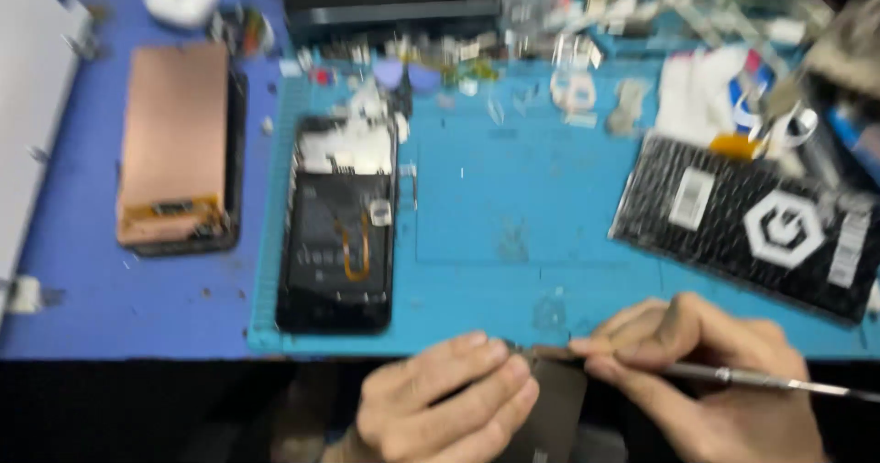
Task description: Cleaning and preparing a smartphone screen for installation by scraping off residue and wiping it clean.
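My left hand (440, 403) grips a small dark flat part (553, 408) below the near edge of the blue work mat (513, 234). My right hand (706, 380) holds a thin metal tool (779, 382) like a pen, its tip at the top edge of the dark part. An opened phone (337, 234) with an orange flex cable lies on the left of the mat. The view is blurred.
A copper-coloured phone panel (174, 142) lies at the left on the darker blue table. A black package with white labels (752, 220) sits at the right. Small parts and scraps litter the far edge, behind them a black tray (390, 0).
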